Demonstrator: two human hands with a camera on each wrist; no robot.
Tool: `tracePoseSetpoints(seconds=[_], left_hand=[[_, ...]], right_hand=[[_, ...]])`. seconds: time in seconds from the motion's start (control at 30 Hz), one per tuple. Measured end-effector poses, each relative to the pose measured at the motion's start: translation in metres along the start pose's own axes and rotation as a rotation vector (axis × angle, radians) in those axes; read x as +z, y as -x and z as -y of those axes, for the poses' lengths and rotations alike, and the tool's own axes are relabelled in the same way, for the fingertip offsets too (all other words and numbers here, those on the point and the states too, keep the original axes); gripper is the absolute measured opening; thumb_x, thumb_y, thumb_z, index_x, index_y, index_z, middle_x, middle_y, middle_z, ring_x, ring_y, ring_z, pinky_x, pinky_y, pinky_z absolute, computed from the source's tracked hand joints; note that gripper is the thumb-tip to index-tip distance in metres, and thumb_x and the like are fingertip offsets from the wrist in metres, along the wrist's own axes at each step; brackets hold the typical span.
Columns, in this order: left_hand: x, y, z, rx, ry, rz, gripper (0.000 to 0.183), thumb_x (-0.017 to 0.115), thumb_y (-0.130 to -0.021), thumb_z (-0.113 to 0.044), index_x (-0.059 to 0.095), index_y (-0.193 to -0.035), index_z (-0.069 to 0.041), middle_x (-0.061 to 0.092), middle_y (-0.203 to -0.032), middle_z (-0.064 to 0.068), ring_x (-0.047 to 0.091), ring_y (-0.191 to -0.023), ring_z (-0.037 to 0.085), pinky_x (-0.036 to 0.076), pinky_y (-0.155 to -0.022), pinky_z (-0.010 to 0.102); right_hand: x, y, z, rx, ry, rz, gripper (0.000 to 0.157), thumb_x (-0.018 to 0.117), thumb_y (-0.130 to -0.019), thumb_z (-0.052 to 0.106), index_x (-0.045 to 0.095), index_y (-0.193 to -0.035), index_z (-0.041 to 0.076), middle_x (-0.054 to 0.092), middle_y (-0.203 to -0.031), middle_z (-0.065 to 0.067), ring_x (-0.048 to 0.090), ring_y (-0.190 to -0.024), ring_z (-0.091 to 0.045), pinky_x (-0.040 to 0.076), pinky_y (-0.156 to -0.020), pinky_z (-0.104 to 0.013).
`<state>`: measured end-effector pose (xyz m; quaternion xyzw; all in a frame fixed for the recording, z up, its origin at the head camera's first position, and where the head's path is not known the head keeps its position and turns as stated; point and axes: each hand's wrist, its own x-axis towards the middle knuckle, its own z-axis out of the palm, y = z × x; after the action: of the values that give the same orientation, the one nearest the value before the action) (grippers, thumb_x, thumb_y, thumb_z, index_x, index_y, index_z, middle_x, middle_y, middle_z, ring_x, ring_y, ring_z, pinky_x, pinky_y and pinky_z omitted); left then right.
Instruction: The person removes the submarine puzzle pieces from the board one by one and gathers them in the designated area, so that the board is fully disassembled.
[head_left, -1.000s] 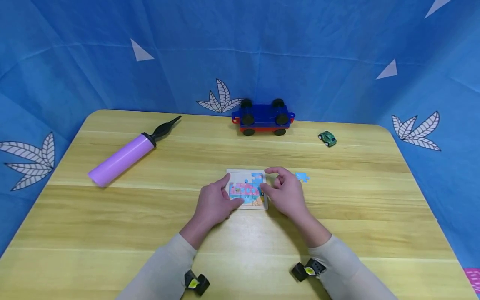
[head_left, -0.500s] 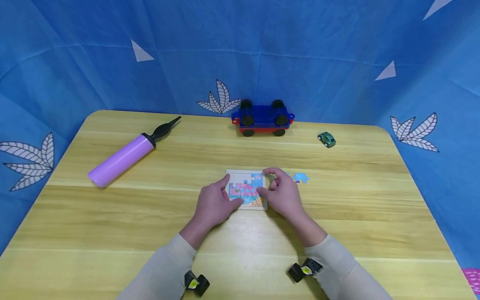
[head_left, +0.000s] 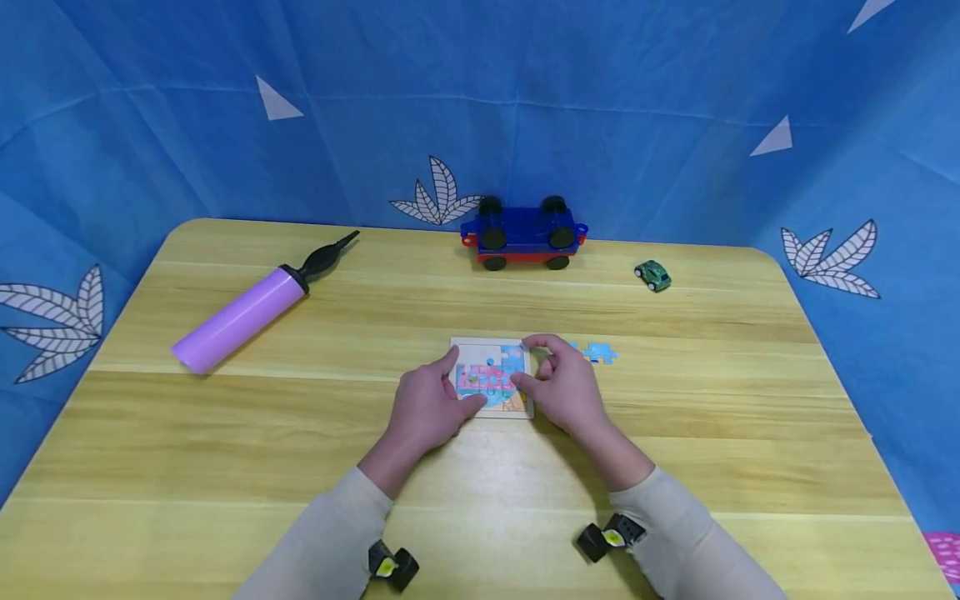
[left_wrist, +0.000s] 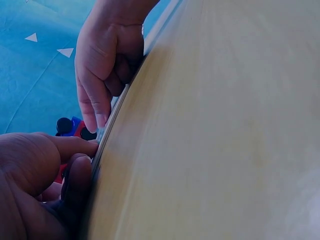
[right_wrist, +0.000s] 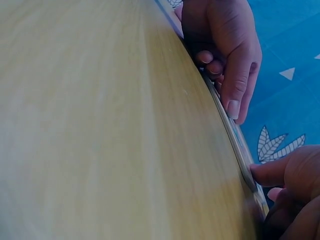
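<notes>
A small jigsaw puzzle tray lies mid-table, its pink and blue pieces filling the lower rows and right column; the upper left shows bare backing. My left hand holds the tray's left side, thumb on the near edge and index finger near the far left corner. My right hand spans the right side, its index finger at the far right corner and thumb on the right-column pieces. In both wrist views the tray appears nearly edge-on between the fingertips. Loose blue puzzle pieces lie just beyond the right hand, partly hidden by it.
A purple hand pump with a black nozzle lies at the left. At the back edge stands a blue and red toy wagon stack with black wheels. A small green toy car sits at the back right. Blue cloth hangs behind the table.
My right hand has shifted slightly left, its thumb moving further onto the puzzle and uncovering more of the loose blue pieces. The left hand has stayed in place.
</notes>
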<state>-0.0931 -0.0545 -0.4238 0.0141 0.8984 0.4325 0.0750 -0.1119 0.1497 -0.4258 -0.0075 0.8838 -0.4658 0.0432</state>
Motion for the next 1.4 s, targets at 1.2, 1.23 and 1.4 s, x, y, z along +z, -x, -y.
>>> tracePoseSetpoints(seconds=[1.2, 1.23, 1.4], left_hand=[[-0.0008, -0.0003, -0.0008, -0.018, 0.007, 0.006, 0.081, 0.086, -0.079, -0.024, 0.048, -0.147, -0.001, 0.052, -0.065, 0.001, 0.047, -0.056, 0.014, 0.039, -0.051, 0.031], [-0.0008, -0.0003, -0.0009, -0.018, 0.006, 0.006, 0.081, 0.086, -0.079, -0.024, 0.048, -0.147, -0.001, 0.052, -0.065, 0.001, 0.047, -0.056, 0.014, 0.039, -0.051, 0.031], [-0.0010, -0.0004, -0.0010, -0.017, 0.000, 0.006, 0.081, 0.086, -0.079, -0.025, 0.048, -0.147, -0.001, 0.052, -0.065, 0.001, 0.047, -0.056, 0.014, 0.039, -0.051, 0.031]], right_hand=[[-0.0002, -0.0014, -0.0003, -0.025, 0.002, 0.005, 0.037, 0.083, -0.083, 0.011, 0.072, -0.118, 0.007, 0.036, -0.055, 0.002, 0.031, -0.049, -0.014, 0.041, -0.066, -0.035], [-0.0001, -0.0015, -0.0003, -0.028, 0.004, 0.006, 0.037, 0.083, -0.083, 0.011, 0.072, -0.118, 0.006, 0.036, -0.055, 0.002, 0.031, -0.049, -0.014, 0.041, -0.066, -0.035], [-0.0006, -0.0018, 0.0005, -0.029, 0.017, 0.013, 0.038, 0.082, -0.084, 0.012, 0.073, -0.119, 0.006, 0.036, -0.054, 0.002, 0.030, -0.049, -0.014, 0.040, -0.064, -0.035]])
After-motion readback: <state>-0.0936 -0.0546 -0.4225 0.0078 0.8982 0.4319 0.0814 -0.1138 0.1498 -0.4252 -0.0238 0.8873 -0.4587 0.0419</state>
